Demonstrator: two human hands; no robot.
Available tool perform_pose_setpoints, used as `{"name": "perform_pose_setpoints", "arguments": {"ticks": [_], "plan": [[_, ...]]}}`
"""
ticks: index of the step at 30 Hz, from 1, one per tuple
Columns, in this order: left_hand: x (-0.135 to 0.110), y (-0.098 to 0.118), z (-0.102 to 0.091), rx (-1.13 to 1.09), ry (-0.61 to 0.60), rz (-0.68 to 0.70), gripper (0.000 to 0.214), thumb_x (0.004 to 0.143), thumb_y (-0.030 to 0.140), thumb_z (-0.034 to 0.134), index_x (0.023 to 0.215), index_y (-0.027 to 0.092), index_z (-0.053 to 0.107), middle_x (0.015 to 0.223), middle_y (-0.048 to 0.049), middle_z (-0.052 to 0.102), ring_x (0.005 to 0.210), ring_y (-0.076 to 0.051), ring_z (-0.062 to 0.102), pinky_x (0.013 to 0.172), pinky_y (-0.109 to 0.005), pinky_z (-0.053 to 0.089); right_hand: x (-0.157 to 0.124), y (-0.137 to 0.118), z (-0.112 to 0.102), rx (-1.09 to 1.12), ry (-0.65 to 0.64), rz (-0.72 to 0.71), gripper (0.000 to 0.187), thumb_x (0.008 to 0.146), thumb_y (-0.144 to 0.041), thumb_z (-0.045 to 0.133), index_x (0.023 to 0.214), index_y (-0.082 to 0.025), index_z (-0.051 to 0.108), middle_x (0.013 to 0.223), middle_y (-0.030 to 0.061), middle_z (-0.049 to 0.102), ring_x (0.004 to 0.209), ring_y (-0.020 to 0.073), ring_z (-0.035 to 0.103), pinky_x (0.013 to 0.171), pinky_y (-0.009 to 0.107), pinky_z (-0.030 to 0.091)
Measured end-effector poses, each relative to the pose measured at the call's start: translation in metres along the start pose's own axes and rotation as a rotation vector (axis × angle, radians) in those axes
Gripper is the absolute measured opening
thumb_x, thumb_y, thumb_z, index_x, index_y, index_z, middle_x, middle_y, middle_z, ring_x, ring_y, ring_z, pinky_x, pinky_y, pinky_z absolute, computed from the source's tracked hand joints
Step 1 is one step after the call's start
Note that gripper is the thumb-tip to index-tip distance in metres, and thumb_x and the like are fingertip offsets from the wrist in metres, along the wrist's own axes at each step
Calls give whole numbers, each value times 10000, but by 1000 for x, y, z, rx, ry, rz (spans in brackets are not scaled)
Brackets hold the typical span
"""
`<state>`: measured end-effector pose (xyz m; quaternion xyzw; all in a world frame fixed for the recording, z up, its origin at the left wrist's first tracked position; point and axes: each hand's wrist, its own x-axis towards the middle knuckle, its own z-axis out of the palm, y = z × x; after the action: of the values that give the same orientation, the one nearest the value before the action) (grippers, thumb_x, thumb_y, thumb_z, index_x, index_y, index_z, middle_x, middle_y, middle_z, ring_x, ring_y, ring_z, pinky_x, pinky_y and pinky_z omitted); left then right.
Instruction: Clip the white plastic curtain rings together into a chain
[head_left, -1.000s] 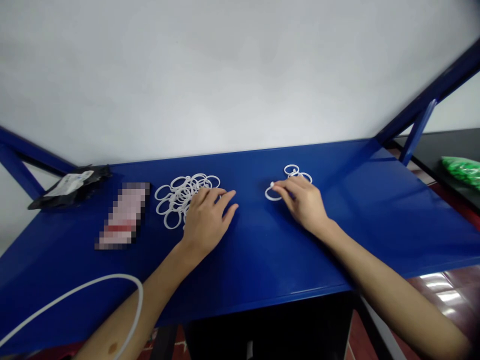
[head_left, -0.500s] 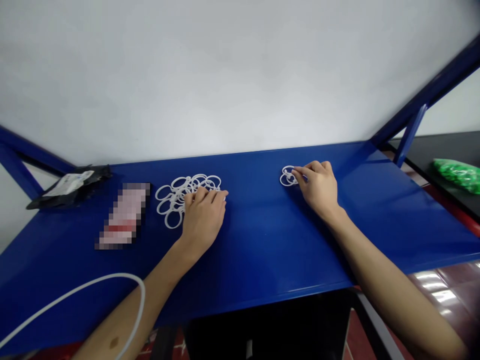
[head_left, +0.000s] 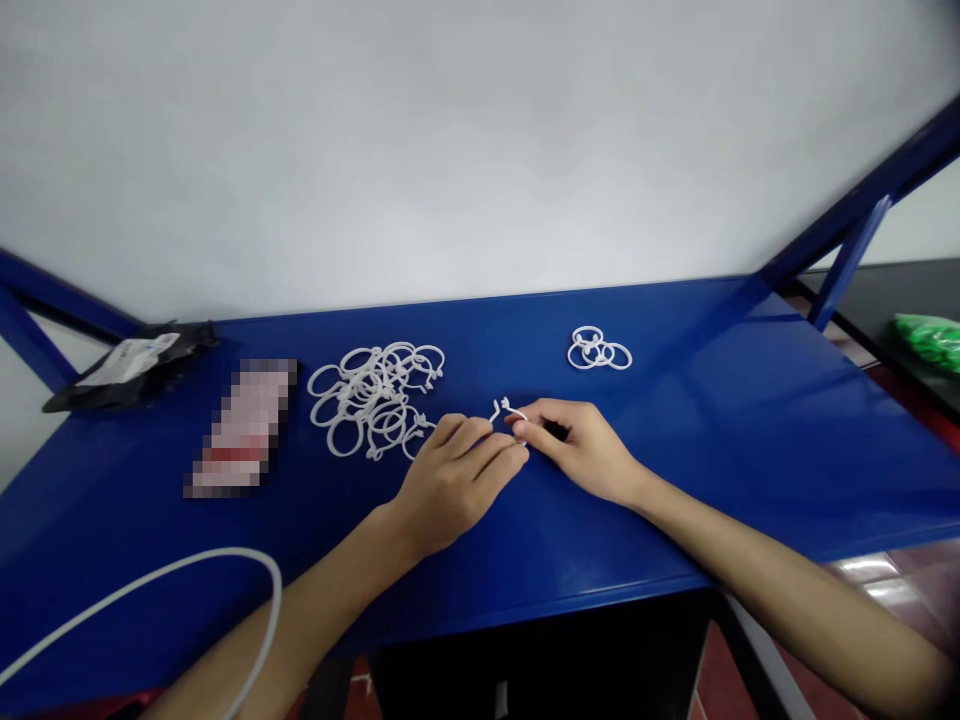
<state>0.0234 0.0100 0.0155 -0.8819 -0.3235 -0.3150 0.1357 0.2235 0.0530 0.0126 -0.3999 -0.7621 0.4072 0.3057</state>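
Head camera: at the middle of a glossy blue metal table [head_left: 675,480], two bare hands meet fingertip to fingertip over a single white plastic ring [head_left: 508,408]. The left hand [head_left: 457,480] is curled, its thumb and forefinger pinching the ring from the nine o'clock side; the right hand [head_left: 581,455], equally closed up, pinches it from three o'clock. The ring is thin and smooth, and its two hooked ends stand apart above the fingertips, so the loop is sprung open; the rest of it is hidden by the fingers. At ten o'clock from the left hand, close by, a loose pile of rings [head_left: 375,395] of the same kind lies tangled flat on the table. At one o'clock from the right hand, well apart, lies a small cluster of rings [head_left: 598,350] touching one another. Farther out at nine o'clock lies a pixelated pink packet [head_left: 244,425], with a crumpled black bag [head_left: 127,365] beyond it at the table's edge. A slim white tube [head_left: 187,570] arcs across the seven o'clock corner.
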Motion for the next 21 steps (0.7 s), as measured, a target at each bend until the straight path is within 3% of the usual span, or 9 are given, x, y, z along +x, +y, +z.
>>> {"name": "perform_pose_setpoints", "arguments": {"ticks": [4, 8, 12, 17, 21], "plan": [[-2, -1, 2, -49, 68, -93, 104, 930, 103, 623, 964, 199, 603, 901, -19, 714, 833, -179, 603, 787, -332, 468, 0, 4, 0, 49, 32, 13, 226, 973, -386, 611, 946, -200, 737, 871, 18, 759, 750, 153, 668, 685, 269, 513], [-3, -8, 7, -126, 144, -317, 117, 925, 169, 663, 1020, 191, 599, 933, -47, 697, 871, -186, 632, 807, -341, 529, -2, 8, -2, -108, 48, -182, 195, 988, -331, 604, 1009, -191, 739, 836, 32, 722, 741, 146, 635, 705, 274, 510], [-4, -14, 14, -358, 91, -474, 136, 932, 146, 650, 1049, 215, 647, 946, -10, 734, 870, -154, 667, 813, -303, 559, -4, 9, -1, -244, 28, -356, 200, 994, -306, 599, 1094, -178, 715, 854, 53, 705, 779, 168, 627, 728, 304, 529], [-6, -17, 16, -569, 80, -740, 244, 867, 203, 747, 1099, 247, 686, 938, 6, 739, 767, -128, 668, 744, -271, 574, -7, 7, -1, -182, 96, -307, 200, 997, -284, 599, 1171, -204, 656, 988, 48, 746, 803, 148, 686, 734, 275, 563], [-8, -17, 15, -634, 42, -776, 141, 871, 200, 743, 994, 267, 729, 900, 28, 737, 716, -109, 649, 718, -252, 560, -8, 3, -1, -120, 82, -305, 169, 995, -254, 605, 1150, -210, 654, 1009, 30, 758, 811, 128, 714, 730, 239, 566]]}}
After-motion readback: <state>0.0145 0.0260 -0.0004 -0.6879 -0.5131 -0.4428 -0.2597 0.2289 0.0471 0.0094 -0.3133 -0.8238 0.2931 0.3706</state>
